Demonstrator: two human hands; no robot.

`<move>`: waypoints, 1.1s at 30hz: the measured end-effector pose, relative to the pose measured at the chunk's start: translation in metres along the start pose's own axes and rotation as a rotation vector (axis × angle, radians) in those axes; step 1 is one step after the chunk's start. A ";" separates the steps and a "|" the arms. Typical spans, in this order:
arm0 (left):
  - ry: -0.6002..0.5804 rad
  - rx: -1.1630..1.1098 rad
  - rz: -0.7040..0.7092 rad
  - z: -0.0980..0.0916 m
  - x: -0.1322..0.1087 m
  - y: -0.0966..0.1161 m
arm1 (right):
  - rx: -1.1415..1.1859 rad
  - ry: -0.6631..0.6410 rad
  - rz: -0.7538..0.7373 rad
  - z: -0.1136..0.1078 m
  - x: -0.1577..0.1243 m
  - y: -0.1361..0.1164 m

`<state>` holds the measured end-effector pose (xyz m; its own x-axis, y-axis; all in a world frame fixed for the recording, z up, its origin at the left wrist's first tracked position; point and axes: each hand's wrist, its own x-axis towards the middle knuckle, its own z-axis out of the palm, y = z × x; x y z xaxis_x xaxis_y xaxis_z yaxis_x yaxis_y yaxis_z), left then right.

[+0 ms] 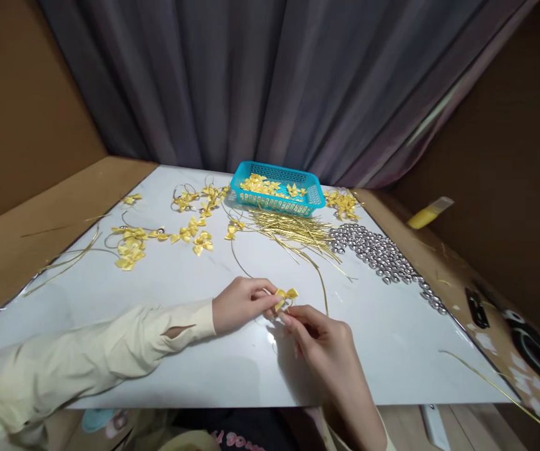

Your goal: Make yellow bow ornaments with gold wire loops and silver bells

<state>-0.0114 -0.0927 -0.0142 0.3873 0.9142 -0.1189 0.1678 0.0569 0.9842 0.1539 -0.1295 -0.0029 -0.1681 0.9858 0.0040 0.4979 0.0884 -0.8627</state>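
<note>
Near the front middle of the white board, my left hand [245,303] pinches a yellow ribbon bow [286,297] by its left side. My right hand [319,338] is closed at the bow's lower edge, its fingertips together on a thin gold wire [289,307]. The two hands almost touch beneath the bow. Beyond them lies a heap of gold wire ties [293,230], with one long strand curving down towards my right hand. Several finished-looking yellow bows with wire loops [131,254] lie to the left.
A turquoise basket [317,195] of yellow bows stands at the back. Silver heart-shaped pieces [376,250] spread on the right, near more bows [342,203]. Black-handled scissors [535,351] and a yellow-filled tube [430,213] lie past the board's right edge. A grey curtain [251,81] hangs behind.
</note>
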 end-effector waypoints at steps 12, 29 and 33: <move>-0.013 0.033 -0.003 -0.001 0.000 0.009 | -0.067 -0.011 -0.295 -0.007 -0.002 0.008; -0.222 0.006 0.040 -0.004 0.003 0.010 | 0.347 -0.005 -0.060 -0.016 0.007 0.010; -0.210 0.205 0.115 -0.009 0.012 0.010 | 0.352 -0.062 -0.046 -0.019 0.007 0.011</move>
<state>-0.0135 -0.0774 -0.0048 0.5894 0.8060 -0.0540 0.2828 -0.1432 0.9484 0.1745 -0.1192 -0.0022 -0.2406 0.9703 0.0254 0.1666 0.0671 -0.9837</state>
